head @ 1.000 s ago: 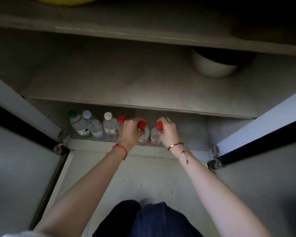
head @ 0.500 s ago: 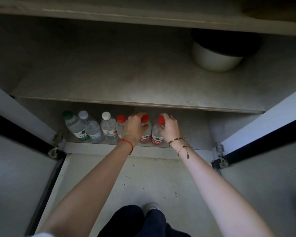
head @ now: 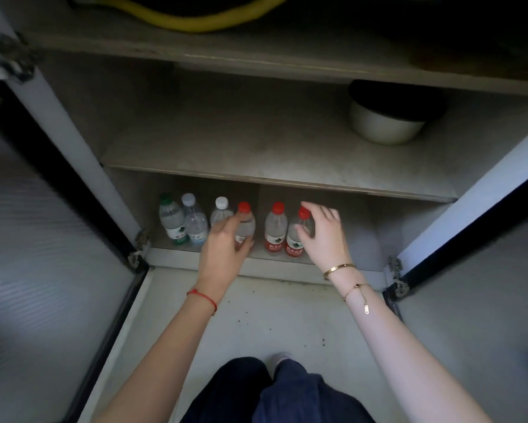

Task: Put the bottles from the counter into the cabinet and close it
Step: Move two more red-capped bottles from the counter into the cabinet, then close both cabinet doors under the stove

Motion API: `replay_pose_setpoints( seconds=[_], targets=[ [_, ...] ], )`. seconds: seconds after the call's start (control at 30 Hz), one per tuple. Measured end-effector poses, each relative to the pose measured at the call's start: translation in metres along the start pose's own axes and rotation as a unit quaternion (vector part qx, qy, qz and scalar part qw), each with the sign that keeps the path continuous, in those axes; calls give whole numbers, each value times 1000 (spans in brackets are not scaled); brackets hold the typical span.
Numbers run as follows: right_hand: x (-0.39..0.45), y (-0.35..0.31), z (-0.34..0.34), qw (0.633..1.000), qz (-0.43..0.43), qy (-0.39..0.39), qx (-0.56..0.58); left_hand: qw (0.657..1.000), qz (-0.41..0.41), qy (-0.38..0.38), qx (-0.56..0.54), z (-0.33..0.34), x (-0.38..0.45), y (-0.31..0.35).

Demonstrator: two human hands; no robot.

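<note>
Frosted, ribbed glass fills the left cabinet door, framed in black and swung wide on metal hinges. Inside, on the cabinet's bottom shelf, six clear plastic bottles stand upright in a row. From the left: a green-capped bottle, a pale-capped bottle touching it, a white-capped bottle, then a red-capped bottle. The left hand, a red string at its wrist, has its fingers spread loosely around this bottle's lower body; whether they press it or only brush it cannot be told. A small gap follows, then two more red-capped bottles with red labels stand side by side. The right hand, gold bracelets on its wrist, is open with relaxed fingers, its thumb against the clear shoulder of the rightmost bottle. On the grey, matte middle shelf sits a round white pot with a dark top. The right door is open too.
</note>
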State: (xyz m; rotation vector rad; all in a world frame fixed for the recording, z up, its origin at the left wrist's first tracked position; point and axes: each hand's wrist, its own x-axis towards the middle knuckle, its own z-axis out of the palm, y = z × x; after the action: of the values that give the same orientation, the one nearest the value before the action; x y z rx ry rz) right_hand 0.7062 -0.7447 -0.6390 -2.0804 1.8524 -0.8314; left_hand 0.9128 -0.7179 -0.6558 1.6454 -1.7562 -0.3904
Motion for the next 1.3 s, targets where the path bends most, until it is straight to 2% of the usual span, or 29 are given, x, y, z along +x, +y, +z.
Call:
replay_pose_setpoints(
  seconds=[0.47,0.63,0.77,0.93,1.13,1.3],
  targets=[
    [-39,-143,-37,987,-153,6,48,991,-33,126,31,-146,-105,-10],
    [-37,-215,-51,964,-242,20,104,980,-50,188,51,-206,-128,7],
    [-40,-281,-61,932,-328,28,152,965,-58,248,66,-249,-153,20],
    [-55,-354,-71,886,-418,42,195,935,-65,334,101,-294,-185,36],
    [-87,-427,-72,831,-513,30,213,870,-114,463,124,-329,-226,36],
    [-113,-475,-62,796,-573,20,196,835,-194,493,145,-340,-239,13]
  ],
)
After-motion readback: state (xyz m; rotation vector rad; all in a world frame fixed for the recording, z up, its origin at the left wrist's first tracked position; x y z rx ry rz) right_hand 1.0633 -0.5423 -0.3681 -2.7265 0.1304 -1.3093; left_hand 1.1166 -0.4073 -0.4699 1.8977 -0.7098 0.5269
